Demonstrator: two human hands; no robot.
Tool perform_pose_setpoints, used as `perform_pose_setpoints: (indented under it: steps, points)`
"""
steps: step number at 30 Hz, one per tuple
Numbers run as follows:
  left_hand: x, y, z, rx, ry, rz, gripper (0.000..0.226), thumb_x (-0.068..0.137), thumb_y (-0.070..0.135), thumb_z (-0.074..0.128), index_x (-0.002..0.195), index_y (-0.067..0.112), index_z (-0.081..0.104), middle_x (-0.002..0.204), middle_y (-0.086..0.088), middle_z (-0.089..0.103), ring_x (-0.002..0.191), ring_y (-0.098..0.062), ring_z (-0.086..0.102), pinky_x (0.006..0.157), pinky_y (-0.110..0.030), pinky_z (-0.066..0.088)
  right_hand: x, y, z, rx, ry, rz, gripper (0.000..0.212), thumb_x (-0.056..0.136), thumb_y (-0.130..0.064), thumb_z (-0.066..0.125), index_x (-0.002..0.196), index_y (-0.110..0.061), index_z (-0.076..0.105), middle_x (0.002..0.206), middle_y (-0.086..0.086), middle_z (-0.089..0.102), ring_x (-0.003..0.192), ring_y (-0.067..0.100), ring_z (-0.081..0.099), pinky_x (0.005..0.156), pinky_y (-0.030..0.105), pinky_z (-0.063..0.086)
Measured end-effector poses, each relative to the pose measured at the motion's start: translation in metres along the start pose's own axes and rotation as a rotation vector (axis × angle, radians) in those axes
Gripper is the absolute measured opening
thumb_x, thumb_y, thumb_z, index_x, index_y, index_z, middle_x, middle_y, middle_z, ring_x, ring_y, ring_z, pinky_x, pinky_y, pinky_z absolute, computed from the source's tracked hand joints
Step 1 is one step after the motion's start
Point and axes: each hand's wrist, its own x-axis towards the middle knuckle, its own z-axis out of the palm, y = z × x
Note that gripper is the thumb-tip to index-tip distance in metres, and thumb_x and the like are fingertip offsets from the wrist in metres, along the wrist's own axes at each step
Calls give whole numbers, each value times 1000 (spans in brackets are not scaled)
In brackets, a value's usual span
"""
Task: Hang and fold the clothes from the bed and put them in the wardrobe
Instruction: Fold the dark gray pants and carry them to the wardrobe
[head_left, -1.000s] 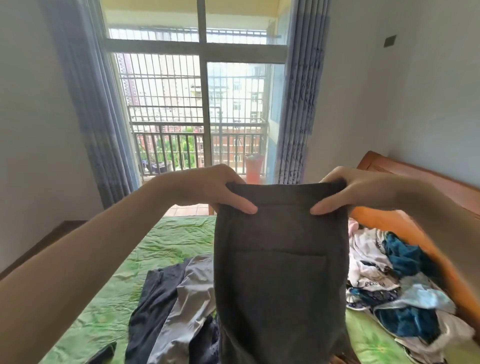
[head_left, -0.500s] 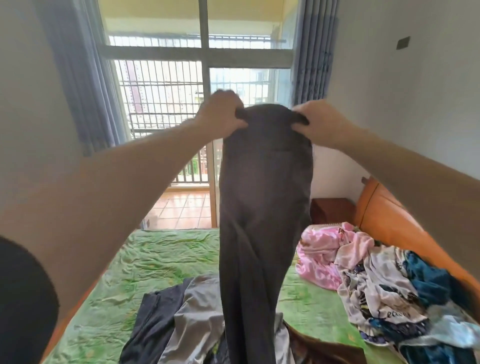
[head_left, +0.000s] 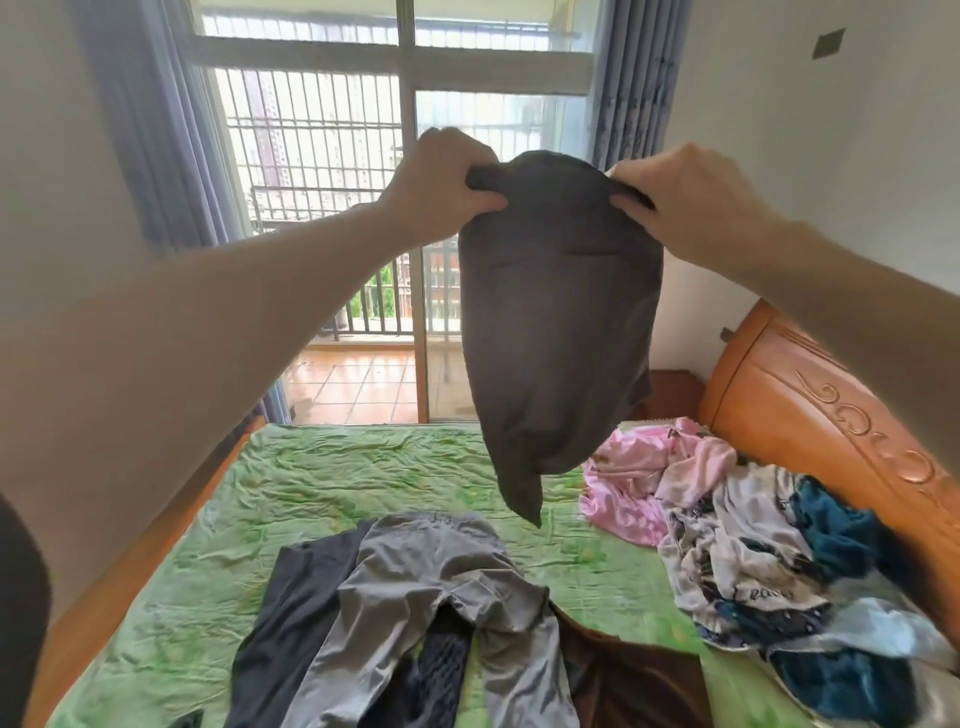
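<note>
Since a second ago the dark grey garment had risen clear of the bed; left hand and right hand gripped its top corners, fold pending.

barred window, blue curtains, tiled balcony floor, carved wooden headboard, white wall

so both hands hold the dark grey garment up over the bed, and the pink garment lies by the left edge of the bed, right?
Not quite. In the head view the left hand and right hand do hold the dark grey garment up over the bed, but the pink garment lies on the right side, near the headboard.
</note>
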Motion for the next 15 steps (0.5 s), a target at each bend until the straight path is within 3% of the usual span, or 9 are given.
perform_pose_setpoints:
  steps: [5,8,11,15]
  points:
    - [-11,23,-7,-41,-10,-7,32,86,28,78,81,-3,71,74,-19,66,72,-25,55,70,-34,39,-22,4,-16,21,8,-5,21,106,-20,55,110,-3,66,93,24,70,87,43,66,69,37,37]
    - [-12,36,-19,-71,-16,-13,33,84,29,80,78,-1,70,64,-10,60,65,-17,49,63,-26,34,-29,8,-31,41,17,12,18,104,-20,59,105,-3,66,88,22,68,82,40,65,70,36,36]
    - [-11,43,-32,-105,-14,-25,35,81,32,83,73,2,68,57,5,46,55,-5,42,54,-12,29,-29,11,-50,134,19,44,18,101,-20,66,102,-3,67,81,14,62,73,28,53,72,32,35]
    - [-8,45,-45,-146,-42,-61,40,81,31,86,73,-4,67,57,0,45,50,-1,41,50,-12,29,-24,18,-69,390,-45,191,24,98,-26,69,78,-16,61,66,-3,54,57,5,51,54,19,35]
